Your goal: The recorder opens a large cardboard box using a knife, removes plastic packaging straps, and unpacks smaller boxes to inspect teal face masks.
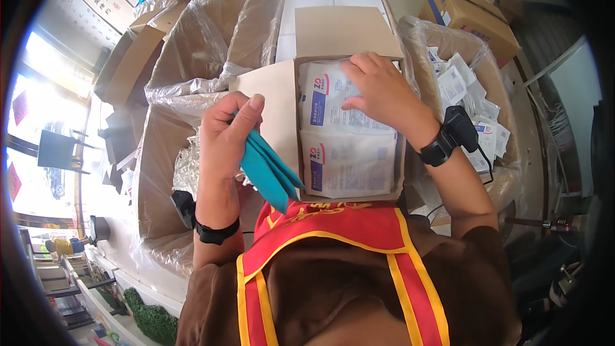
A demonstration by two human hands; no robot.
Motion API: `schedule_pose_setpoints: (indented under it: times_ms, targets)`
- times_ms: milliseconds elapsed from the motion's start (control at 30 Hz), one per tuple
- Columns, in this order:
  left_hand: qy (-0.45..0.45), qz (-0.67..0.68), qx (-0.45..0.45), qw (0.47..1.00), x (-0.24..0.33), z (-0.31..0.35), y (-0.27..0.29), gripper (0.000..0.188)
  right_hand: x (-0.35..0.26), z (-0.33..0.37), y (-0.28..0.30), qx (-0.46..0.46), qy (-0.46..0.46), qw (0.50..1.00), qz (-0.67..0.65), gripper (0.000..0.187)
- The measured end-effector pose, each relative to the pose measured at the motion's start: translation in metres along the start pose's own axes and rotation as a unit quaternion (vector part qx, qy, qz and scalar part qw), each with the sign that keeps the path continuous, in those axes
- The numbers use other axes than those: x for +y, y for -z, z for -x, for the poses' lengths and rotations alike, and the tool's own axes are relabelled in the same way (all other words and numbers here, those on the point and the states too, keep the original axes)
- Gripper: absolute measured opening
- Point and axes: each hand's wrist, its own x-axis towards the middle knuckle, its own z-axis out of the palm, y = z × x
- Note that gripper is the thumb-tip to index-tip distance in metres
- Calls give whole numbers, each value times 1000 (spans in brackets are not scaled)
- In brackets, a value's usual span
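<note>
My left hand (pixel 225 129) is closed around the upper end of some folded teal cloth pieces (pixel 268 170), which hang down beside the near left corner of an open cardboard carton (pixel 398 182). Inside the carton, flat white printed packets lie in two groups, a far packet (pixel 330 118) and a near packet (pixel 349 170) on top. My right hand (pixel 383 93) rests over the far group with its fingers apart, the fingertips at the packet's upper edge. Nothing shows in its grip, though its palm side is hidden.
To the right, a plastic-lined carton (pixel 500 109) holds loose white packets (pixel 453 84). Plastic-lined bins (pixel 192 51) stand at the left, the nearer with white strap-like items (pixel 187 170). White boxes (pixel 291 19) sit behind the open carton; a closed brown carton (pixel 471 16) stands far right.
</note>
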Motion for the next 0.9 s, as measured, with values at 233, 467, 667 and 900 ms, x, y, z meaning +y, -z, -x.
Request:
schedule_pose_setpoints:
  times_ms: [233, 467, 667, 900]
  targets:
    - [-6, -30, 1, 1000, -7, -11, -7, 23, -10, -4, 7, -26, -48, 998, -40, 45]
    - [15, -113, -53, 992, -20, -23, -18, 48, -36, 6, 39, 10, -54, 986, -155, 42]
    - [70, -28, -165, 983, -16, -33, -36, 21, -36, 15, 46, 34, -36, 987, -154, 40]
    - [-73, -27, -63, 995, 3, -24, -63, 16, -34, -1, 54, 77, -18, 979, -186, 32]
